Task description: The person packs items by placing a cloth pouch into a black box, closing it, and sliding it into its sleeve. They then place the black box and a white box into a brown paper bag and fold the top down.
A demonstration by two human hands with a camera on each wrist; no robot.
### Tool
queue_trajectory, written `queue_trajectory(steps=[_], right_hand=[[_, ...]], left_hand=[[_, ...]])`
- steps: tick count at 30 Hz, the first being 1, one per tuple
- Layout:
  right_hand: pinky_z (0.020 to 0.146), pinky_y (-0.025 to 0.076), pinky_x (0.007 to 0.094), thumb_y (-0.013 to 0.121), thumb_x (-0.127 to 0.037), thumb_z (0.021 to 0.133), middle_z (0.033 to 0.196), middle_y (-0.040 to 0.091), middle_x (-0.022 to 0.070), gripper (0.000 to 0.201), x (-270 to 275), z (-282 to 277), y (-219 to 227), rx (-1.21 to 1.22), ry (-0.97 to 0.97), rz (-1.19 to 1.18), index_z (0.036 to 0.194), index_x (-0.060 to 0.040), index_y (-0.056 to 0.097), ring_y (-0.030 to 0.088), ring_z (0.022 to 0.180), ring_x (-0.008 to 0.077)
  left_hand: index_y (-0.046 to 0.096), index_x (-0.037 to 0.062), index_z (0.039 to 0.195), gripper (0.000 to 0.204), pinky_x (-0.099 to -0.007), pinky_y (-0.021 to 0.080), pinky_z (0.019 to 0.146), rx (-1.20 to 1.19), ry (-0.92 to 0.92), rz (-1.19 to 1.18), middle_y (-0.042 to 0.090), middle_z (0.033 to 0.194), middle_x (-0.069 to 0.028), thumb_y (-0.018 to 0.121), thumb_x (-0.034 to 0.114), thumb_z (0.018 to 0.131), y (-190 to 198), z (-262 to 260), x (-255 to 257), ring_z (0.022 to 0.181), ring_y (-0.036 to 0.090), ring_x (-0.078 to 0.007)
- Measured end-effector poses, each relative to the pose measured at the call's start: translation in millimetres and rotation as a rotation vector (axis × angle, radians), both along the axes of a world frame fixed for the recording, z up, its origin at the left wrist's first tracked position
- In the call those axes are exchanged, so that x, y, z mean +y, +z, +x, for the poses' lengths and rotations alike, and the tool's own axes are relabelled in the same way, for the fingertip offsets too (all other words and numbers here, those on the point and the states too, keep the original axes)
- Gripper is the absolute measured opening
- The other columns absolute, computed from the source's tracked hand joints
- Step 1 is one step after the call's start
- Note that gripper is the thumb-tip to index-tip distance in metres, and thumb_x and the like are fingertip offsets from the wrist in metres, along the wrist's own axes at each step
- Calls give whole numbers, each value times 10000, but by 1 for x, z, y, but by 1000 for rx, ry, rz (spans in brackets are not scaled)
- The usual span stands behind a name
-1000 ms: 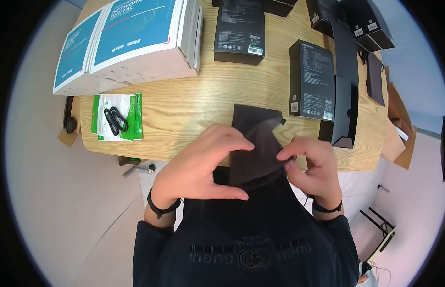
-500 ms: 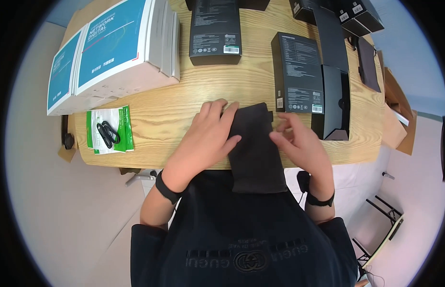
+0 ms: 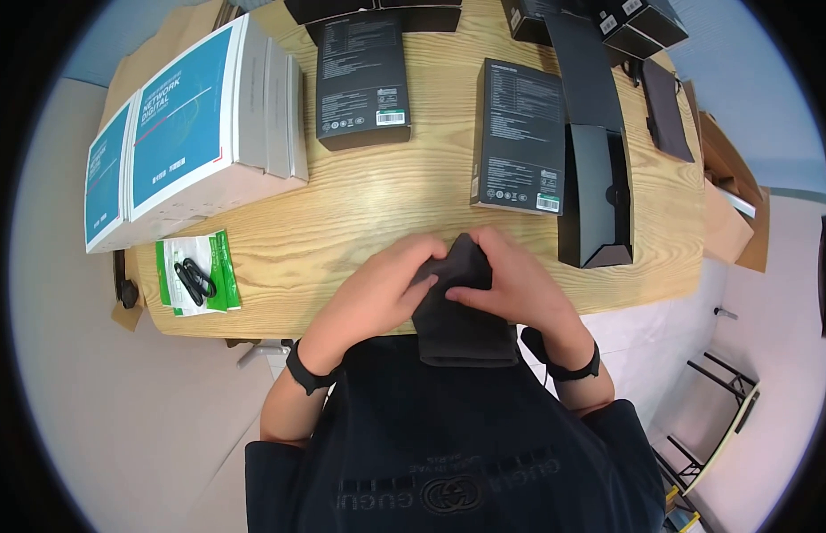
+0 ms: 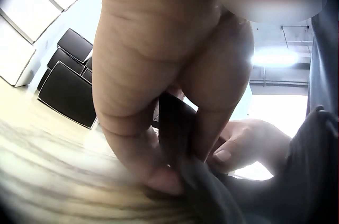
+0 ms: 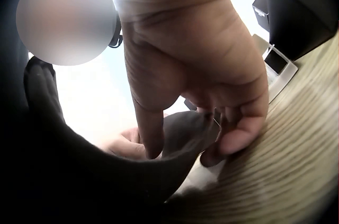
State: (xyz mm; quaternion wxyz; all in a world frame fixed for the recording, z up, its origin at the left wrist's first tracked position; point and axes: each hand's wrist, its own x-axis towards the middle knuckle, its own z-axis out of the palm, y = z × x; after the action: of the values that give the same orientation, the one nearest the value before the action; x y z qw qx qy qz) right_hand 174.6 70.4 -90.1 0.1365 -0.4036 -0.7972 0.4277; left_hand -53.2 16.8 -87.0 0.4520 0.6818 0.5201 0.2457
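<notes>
A dark cloth pouch point(image 3: 466, 333) lies over the table's front edge, its lower end against the person's shirt. The left hand point(image 3: 373, 289) pinches its upper left side between thumb and fingers; in the left wrist view the cloth point(image 4: 177, 128) runs between thumb and fingers of that hand point(image 4: 169, 49). The right hand point(image 3: 520, 284) grips the upper right side, thumb on top of the cloth. In the right wrist view the pouch point(image 5: 183, 128) sits between the thumb and fingers of the right hand point(image 5: 196, 60). What the pouch holds inside is hidden.
White-and-blue boxes point(image 3: 182, 124) stand at the left of the wooden table point(image 3: 369, 195), with a black cable point(image 3: 193, 280) on green-and-white packets in front. Black boxes point(image 3: 520, 133) stand farther back, beside an opened black box point(image 3: 598, 200). Another dark pouch point(image 3: 667, 111) lies at the far right.
The pouch has been straightened from its crumpled look, and its top end is now bunched. Both hands have come together and taken hold of it; half a second ago the right hand was beside it.
</notes>
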Motion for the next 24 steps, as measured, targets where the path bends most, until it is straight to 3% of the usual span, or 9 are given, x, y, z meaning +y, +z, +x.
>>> queue_trajectory(steps=[1,3,4,7,9,16,18,22,24], right_hand=[[783,525,401,820,-278,857,920,676,179,553,2,0,3,-2,-6,4,1268,-8,567,662,889,400],[799,530,383,823,-243,869,1005,684,175,476,7,-2,10,-48,-49,-390,1202,2,588,682,923,332],[799,530,383,823,-243,869,1005,684,175,476,5,-2,8,-49,-52,-388,1202,2,588,682,923,332],[818,534,347,804,-201,905,1074,690,127,388,-2,-1,-1,194,-176,-527,1172,-1,607,679,968,212],[845,531,315,797,-175,923,1089,692,74,356,-5,-1,-1,423,-209,-576,1178,-9,611,642,992,128],[872,529,304,782,-148,937,1103,698,67,357,-3,-5,12,514,-203,-503,1225,-12,622,650,1019,141],[851,538,314,780,-152,934,1055,720,76,344,2,-4,15,301,-103,-365,1220,-22,640,674,979,156],[809,538,325,796,-180,914,995,735,91,364,5,-1,11,214,-58,-406,1213,-30,653,692,910,184],[766,531,336,812,-219,897,962,738,108,384,5,-1,13,76,-41,-387,1194,-36,651,698,865,219]], left_hand=[[565,36,1195,327,-355,527,852,-2,-6,4,627,1120,-120,718,34,906,-2,0,0,1016,650,-310],[562,28,1239,337,-315,526,847,-271,178,-60,648,1177,-89,724,68,947,-3,0,-1,1014,665,-200],[562,28,1239,337,-315,526,847,-273,175,-59,648,1177,-89,724,68,947,1,0,-3,1014,665,-200],[573,14,1278,329,-286,523,838,-293,267,-356,662,1148,-56,706,88,986,5,-6,-11,983,652,-111],[646,8,1114,217,-304,506,702,-317,273,-277,698,913,-88,678,198,1017,-13,-11,-15,715,602,-155],[682,3,1130,259,-309,496,679,-255,204,-242,666,777,-79,557,226,1086,-4,-17,-23,697,584,-141],[683,11,1172,270,-310,496,682,-253,286,-250,653,757,-98,554,233,1089,7,-10,-21,697,591,-142],[688,12,1161,296,-296,508,720,-239,331,-280,692,808,-88,544,263,1096,0,-8,-24,745,615,-130],[649,5,1248,271,-273,523,772,-340,411,-282,728,915,-75,590,206,1076,-3,-4,-24,832,647,-110]])
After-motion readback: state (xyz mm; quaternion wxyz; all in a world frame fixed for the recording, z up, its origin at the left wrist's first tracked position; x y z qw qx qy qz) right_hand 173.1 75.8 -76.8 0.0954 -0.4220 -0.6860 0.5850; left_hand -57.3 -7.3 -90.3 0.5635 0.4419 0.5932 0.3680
